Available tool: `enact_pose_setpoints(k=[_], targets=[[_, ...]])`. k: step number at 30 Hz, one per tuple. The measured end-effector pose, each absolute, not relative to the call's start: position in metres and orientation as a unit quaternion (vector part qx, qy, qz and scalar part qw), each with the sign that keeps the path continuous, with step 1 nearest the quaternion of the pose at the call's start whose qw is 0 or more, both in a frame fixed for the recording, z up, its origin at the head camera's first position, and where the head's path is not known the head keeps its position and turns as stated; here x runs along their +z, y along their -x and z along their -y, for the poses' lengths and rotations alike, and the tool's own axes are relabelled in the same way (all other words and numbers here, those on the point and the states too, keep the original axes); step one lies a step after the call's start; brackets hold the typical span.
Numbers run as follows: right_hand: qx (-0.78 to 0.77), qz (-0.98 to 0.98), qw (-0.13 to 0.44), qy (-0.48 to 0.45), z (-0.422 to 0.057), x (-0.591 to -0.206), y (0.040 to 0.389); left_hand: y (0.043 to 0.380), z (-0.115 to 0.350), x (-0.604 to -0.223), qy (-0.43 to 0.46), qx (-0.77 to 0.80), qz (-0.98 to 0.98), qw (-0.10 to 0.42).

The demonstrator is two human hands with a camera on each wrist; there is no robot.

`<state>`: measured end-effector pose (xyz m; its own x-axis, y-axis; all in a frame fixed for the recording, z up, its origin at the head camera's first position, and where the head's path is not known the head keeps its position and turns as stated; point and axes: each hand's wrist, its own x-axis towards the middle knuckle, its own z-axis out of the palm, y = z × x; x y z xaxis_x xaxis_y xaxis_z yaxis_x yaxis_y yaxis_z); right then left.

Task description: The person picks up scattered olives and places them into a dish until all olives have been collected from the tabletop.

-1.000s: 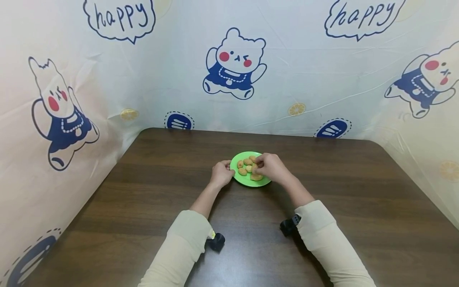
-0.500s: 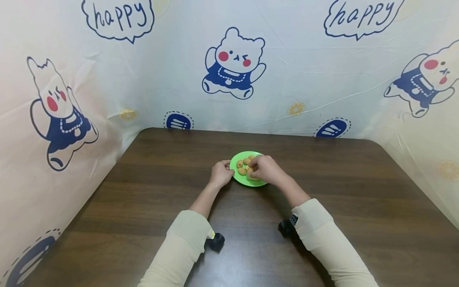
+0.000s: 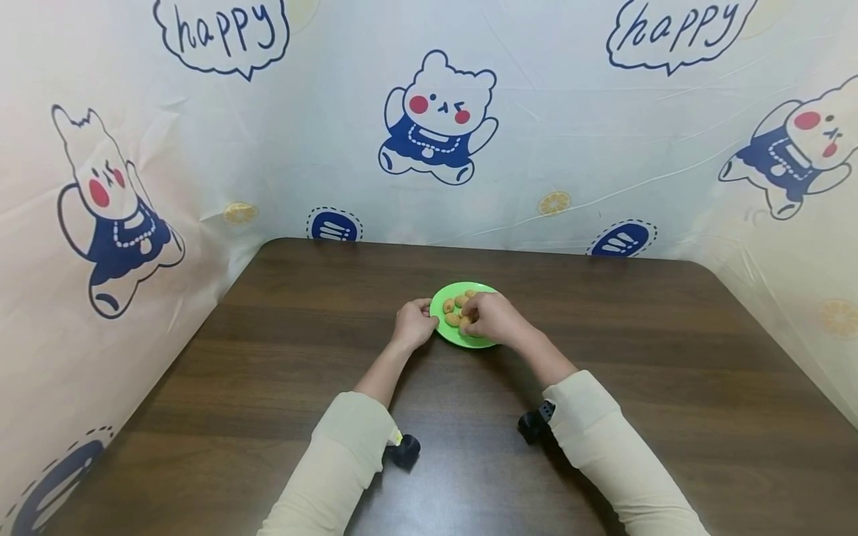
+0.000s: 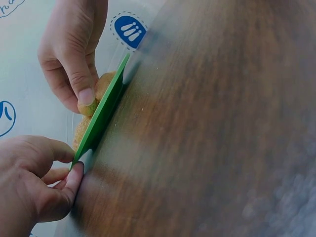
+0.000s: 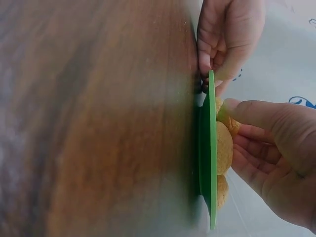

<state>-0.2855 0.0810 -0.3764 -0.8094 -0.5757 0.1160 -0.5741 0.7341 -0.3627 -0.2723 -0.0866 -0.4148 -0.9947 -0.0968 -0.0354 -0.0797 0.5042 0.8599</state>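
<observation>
A green plate (image 3: 461, 340) bears several small, tan, rounded pieces (image 3: 452, 320), walnut-like in shape; their exact kind is hard to tell. My left hand (image 3: 413, 325) pinches the plate's left rim, with fingers above and below the edge in the left wrist view. Over the plate's right side, my right hand (image 3: 497, 318) pinches one tan piece (image 5: 232, 125) between thumb and fingers, low among the others. Larger pieces (image 5: 224, 148) rest on the plate beside it in the right wrist view. From the head view, the right hand hides part of the plate and some pieces.
The plate stands on a brown wooden table (image 3: 268, 327), toward its far side. Behind the table hangs a pale printed cloth (image 3: 570, 112) with cartoon bears. Dark wrist cameras (image 3: 404, 452) sit by both sleeves.
My right hand has moved a little left, further over the plate, with a tan piece shifting leftward under its fingers. My left hand and the plate stay in place.
</observation>
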Motion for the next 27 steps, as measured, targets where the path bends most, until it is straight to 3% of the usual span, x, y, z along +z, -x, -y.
enact_pose_setpoints(k=[27], targets=[[-0.161,-0.935,0.032,0.314,-0.0801,-0.3765,0.282,0.2737,0.0859,-0.4169,-0.058,-0.491,0.869,0.005]])
